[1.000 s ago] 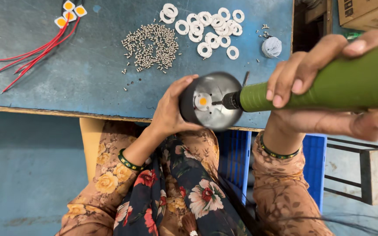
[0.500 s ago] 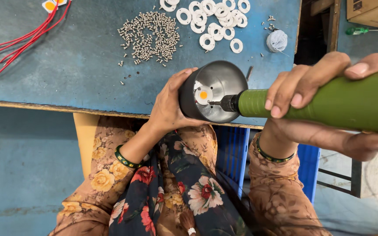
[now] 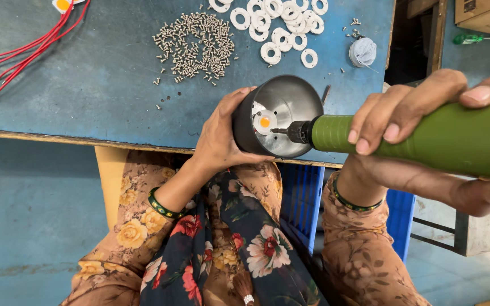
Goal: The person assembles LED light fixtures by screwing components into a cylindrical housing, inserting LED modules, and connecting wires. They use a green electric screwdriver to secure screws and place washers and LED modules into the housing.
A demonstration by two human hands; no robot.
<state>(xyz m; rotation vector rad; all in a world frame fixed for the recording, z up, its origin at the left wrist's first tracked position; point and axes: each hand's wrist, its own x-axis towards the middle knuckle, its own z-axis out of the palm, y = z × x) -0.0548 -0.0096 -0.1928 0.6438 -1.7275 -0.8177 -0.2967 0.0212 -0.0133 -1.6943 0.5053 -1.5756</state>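
My left hand [image 3: 219, 136] grips a dark grey metal lamp cup [image 3: 282, 102] at the near edge of the blue table [image 3: 86, 85], its open mouth turned toward me. Inside the cup sits a white plate with a small yellow LED chip [image 3: 265, 122]. My right hand [image 3: 421, 113] is wrapped around a thick green electric screwdriver [image 3: 426, 139]. Its bit points left into the cup, tip right beside the LED chip.
A heap of small silver screws [image 3: 194, 42] and several white plastic rings [image 3: 279, 22] lie on the table beyond the cup. Red wires [image 3: 29, 45] run off at far left. A pale round part [image 3: 362, 51] sits at right. Blue crate [image 3: 301, 198] under the table.
The cup and screwdriver have stayed joined while the view shifted, so the table items sit higher in frame. The bit tip has settled closer to the LED plate inside the cup.
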